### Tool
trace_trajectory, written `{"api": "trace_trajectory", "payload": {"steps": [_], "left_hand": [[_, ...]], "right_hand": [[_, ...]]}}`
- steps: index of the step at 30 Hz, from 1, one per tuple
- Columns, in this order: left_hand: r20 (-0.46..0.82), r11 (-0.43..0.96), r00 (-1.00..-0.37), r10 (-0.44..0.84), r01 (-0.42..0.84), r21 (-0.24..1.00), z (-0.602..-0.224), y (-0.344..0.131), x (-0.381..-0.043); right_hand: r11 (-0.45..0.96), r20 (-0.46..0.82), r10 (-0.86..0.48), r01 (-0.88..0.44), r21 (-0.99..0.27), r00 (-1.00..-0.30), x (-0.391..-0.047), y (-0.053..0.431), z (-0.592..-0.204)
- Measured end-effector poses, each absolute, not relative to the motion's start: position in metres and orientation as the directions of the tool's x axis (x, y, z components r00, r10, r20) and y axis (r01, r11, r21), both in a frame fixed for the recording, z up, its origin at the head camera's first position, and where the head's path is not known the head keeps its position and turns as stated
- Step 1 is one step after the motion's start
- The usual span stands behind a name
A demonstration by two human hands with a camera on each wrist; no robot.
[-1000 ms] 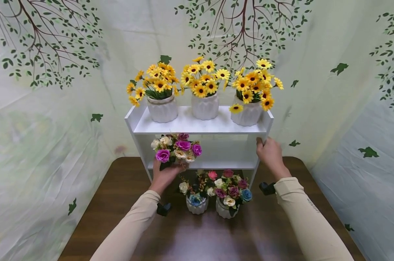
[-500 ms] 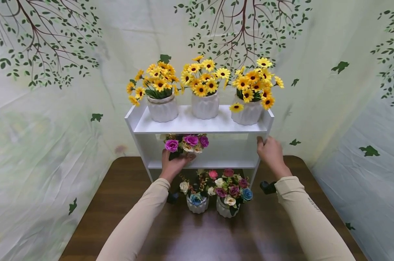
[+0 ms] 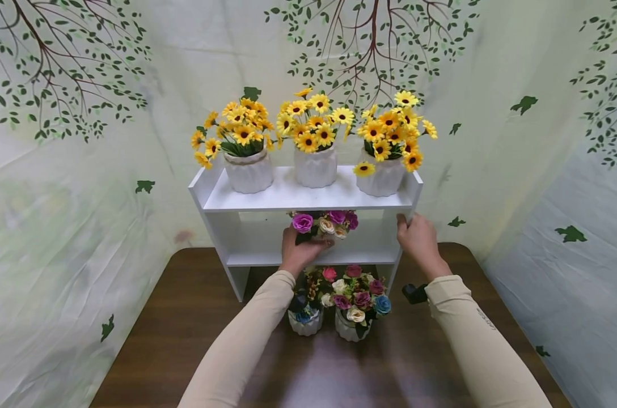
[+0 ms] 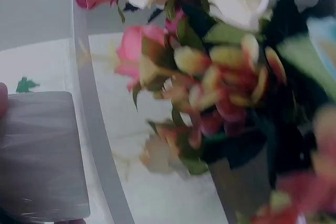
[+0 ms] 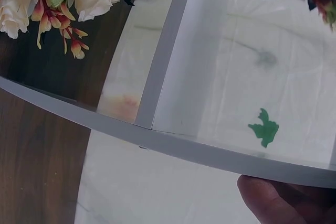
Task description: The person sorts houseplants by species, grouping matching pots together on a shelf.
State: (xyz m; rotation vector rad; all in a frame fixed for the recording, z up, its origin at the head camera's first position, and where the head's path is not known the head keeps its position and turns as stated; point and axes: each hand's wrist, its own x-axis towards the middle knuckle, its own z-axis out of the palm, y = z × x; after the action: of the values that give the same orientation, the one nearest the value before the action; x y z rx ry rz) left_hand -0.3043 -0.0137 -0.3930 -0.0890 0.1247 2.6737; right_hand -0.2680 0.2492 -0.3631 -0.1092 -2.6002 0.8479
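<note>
My left hand [image 3: 301, 249] is clamping round the pot [image 4: 41, 156] of purple and cream roses [image 3: 325, 222], and it's sitting within the middle level of the white shelf unit [image 3: 308, 199]; whether its base is touching the middle board [image 3: 257, 259], I can't tell! I'm holding low, under the blooms, likely sparing the petals. Over on the other side, my right hand [image 3: 417, 238] is gripping the front edge of the side panel [image 5: 210, 159], probably bracing the unit against a knock. Up top, three sunflower pots [image 3: 316, 168] are standing in a row, spaced perhaps so each bunch is getting room. Below, two mixed-rose pots [image 3: 353, 327] are standing side by side on the table [image 3: 160, 317], seemingly within easy reach.
</note>
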Motion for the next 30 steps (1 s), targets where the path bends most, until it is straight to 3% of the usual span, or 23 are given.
{"api": "trace_trajectory", "payload": {"steps": [2,3,11,14,18,21,25,28,29,30], "left_hand": [[-0.093,-0.884,-0.888,0.450,-0.458,0.092,-0.392,-0.006,-0.305],[-0.161,-0.875,-0.860,0.484,-0.480,-0.068,-0.389,-0.001,-0.304],[-0.139,-0.870,-0.859,0.492,-0.490,-0.053,-0.389,0.028,-0.304],[-0.105,-0.872,-0.867,0.487,-0.490,-0.003,-0.388,0.037,-0.304],[-0.033,-0.884,-0.898,0.439,-0.438,0.163,-0.388,0.049,-0.305],[-0.039,-0.885,-0.892,0.450,-0.452,0.115,-0.389,0.058,-0.306],[-0.086,-0.843,-0.839,0.537,-0.530,-0.086,-0.393,0.070,-0.308],[-0.100,-0.840,-0.835,0.542,-0.531,-0.114,-0.395,0.078,-0.309],[-0.102,-0.847,-0.842,0.530,-0.520,-0.109,-0.396,0.079,-0.309],[-0.072,-0.862,-0.864,0.499,-0.503,0.063,-0.397,0.082,-0.310]], "right_hand": [[0.813,0.358,0.200,-0.050,-0.580,-0.912,-0.268,0.250,-0.363],[0.813,0.364,0.203,-0.051,-0.580,-0.909,-0.268,0.250,-0.363],[0.814,0.367,0.201,-0.053,-0.578,-0.908,-0.269,0.249,-0.364],[0.815,0.364,0.191,-0.059,-0.576,-0.912,-0.271,0.246,-0.363],[0.815,0.369,0.187,-0.066,-0.576,-0.910,-0.273,0.244,-0.362],[0.812,0.363,0.183,-0.068,-0.580,-0.914,-0.272,0.244,-0.361],[0.818,0.382,0.195,-0.065,-0.572,-0.903,-0.270,0.248,-0.362],[0.821,0.392,0.198,-0.066,-0.566,-0.899,-0.271,0.249,-0.363],[0.822,0.390,0.195,-0.067,-0.566,-0.900,-0.272,0.249,-0.364],[0.823,0.389,0.193,-0.067,-0.564,-0.901,-0.273,0.250,-0.364]]}}
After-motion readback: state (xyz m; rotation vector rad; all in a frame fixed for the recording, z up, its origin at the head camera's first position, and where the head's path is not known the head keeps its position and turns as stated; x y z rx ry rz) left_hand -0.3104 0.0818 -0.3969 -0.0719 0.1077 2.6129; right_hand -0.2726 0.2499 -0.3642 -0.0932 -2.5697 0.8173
